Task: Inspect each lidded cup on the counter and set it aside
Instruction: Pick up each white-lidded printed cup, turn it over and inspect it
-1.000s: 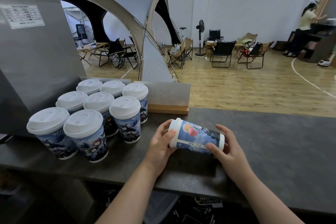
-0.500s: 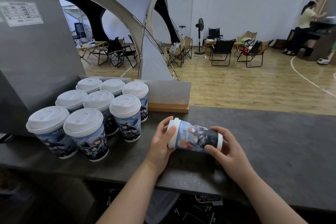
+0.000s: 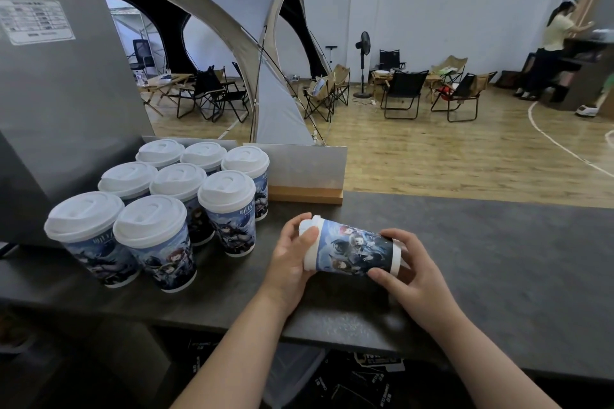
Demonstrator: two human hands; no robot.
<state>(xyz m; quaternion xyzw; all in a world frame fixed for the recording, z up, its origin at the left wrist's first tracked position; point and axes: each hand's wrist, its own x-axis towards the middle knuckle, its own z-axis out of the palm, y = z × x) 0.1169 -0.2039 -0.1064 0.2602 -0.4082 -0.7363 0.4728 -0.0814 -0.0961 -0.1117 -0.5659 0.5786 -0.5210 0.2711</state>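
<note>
Over the dark counter (image 3: pixel 498 259), right of eight upright lidded cups (image 3: pixel 179 183): one cup (image 3: pixel 352 251) lying sideways, lid end gripped by left hand (image 3: pixel 289 262), base clasped by right hand (image 3: pixel 412 272). Rolled since a second ago, dark figures now uppermost.

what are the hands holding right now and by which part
One lidded cup, tipped on its side: the left hand grips the white lid end, the right hand grips the base end.
</note>
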